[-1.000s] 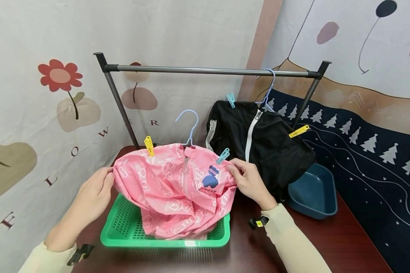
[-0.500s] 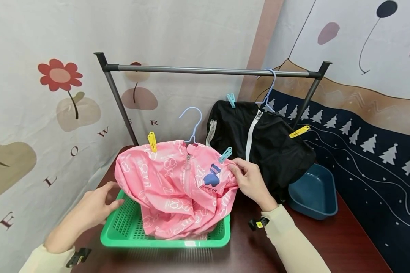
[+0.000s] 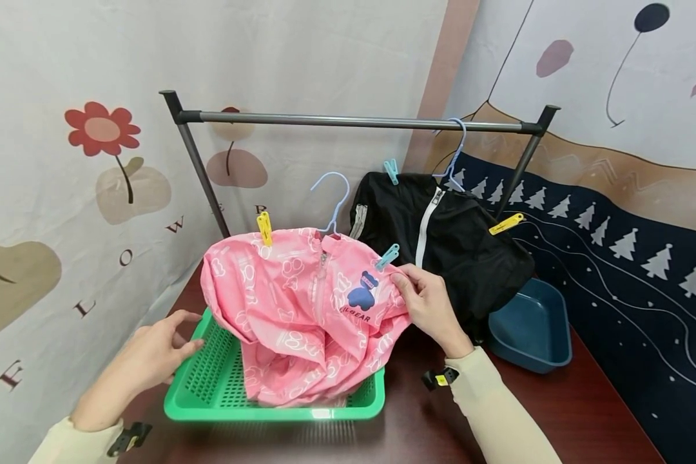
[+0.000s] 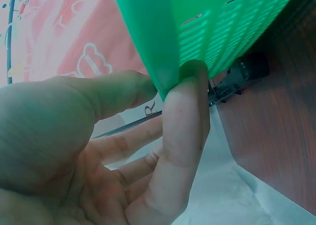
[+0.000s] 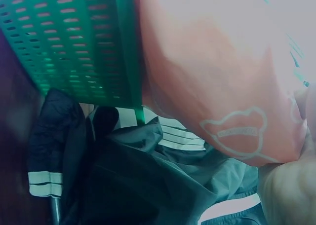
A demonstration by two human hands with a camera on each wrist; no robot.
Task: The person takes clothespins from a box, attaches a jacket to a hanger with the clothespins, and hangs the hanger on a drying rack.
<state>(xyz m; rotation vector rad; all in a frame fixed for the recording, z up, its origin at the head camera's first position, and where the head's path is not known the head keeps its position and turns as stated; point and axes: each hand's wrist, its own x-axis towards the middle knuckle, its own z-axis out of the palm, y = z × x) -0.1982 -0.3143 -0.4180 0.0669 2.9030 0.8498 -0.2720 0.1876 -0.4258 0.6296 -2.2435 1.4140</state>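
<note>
- Fingers of our right hand (image 3: 432,309) pinch the pink jacket (image 3: 301,303), which hangs above the green basket (image 3: 209,393) on the bench (image 3: 557,412).
- Our left hand (image 3: 151,357) seems to touch the basket's edge, fingers nearly straight.

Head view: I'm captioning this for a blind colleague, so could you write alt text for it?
A person's right hand pinches the shoulder of a pink jacket on a blue hanger, its lower part still in a green basket. The left hand touches the basket's left rim. Behind, a black jacket hangs from a metal rail.
</note>
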